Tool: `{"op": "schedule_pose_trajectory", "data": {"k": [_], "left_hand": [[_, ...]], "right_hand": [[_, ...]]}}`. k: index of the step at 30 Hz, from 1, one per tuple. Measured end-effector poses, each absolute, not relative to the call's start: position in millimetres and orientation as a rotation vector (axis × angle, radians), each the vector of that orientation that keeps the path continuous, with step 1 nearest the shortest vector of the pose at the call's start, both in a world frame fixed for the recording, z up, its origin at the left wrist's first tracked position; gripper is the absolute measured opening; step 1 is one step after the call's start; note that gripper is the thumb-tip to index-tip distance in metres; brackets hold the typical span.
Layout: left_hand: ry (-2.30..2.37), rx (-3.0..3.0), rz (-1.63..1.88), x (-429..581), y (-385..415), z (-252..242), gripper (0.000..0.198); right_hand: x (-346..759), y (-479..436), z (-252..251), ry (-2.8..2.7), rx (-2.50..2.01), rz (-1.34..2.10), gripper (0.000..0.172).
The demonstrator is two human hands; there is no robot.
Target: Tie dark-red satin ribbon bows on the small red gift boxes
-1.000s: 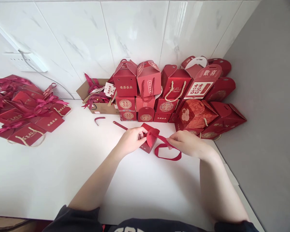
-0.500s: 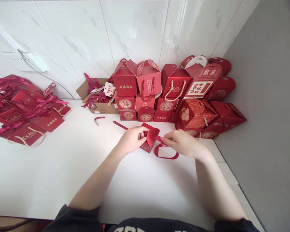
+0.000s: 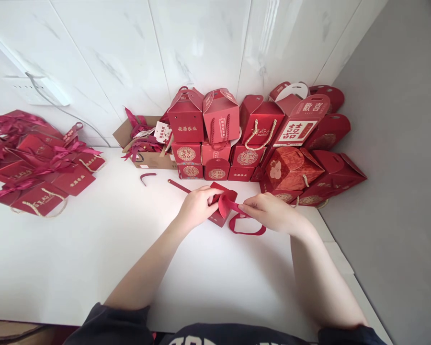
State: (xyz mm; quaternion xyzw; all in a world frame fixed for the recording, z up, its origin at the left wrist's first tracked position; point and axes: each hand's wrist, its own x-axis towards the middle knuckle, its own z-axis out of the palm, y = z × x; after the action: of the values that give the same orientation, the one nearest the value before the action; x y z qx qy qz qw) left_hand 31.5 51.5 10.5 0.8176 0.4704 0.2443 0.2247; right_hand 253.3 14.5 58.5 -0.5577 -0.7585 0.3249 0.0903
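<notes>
A small red gift box (image 3: 221, 221) rests on the white table in front of me, its top flaps curving inward. My left hand (image 3: 197, 207) is closed on the box's top from the left, thumb and fingers at the flaps. From the right, my right hand (image 3: 267, 211) pinches a dark red ribbon (image 3: 234, 206) that runs to the top of the box. The ribbon's loose length lies in a loop on the table below that hand. A thin red strip (image 3: 178, 186) sticks out beyond my left hand; its other end is hidden.
Stacked red gift boxes (image 3: 215, 152) stand against the tiled wall, continuing to the grey side wall (image 3: 398, 158). An open cardboard box (image 3: 154, 160) holds ribbons and tags. Ribbon-tied boxes (image 3: 73, 182) are piled at left. A short red strip (image 3: 148, 176) lies on the table (image 3: 93, 249).
Almost nothing differs. Both hands keep their holds on the gift box and ribbon, with only a very slight shift.
</notes>
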Motion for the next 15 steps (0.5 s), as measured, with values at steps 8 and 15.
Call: {"op": "schedule_pose_trajectory", "data": {"k": [8,15], "left_hand": [[1.283,2.257,0.710,30.5,54.9,4.1,0.025],[1.144,2.161,0.806,31.0,56.4,-0.4,0.021]], "right_hand": [[252.3,15.3,56.3,-2.124,-1.746,1.066,0.044],[248.4,13.9,57.3,-2.065,-1.724,1.200,0.047]]}}
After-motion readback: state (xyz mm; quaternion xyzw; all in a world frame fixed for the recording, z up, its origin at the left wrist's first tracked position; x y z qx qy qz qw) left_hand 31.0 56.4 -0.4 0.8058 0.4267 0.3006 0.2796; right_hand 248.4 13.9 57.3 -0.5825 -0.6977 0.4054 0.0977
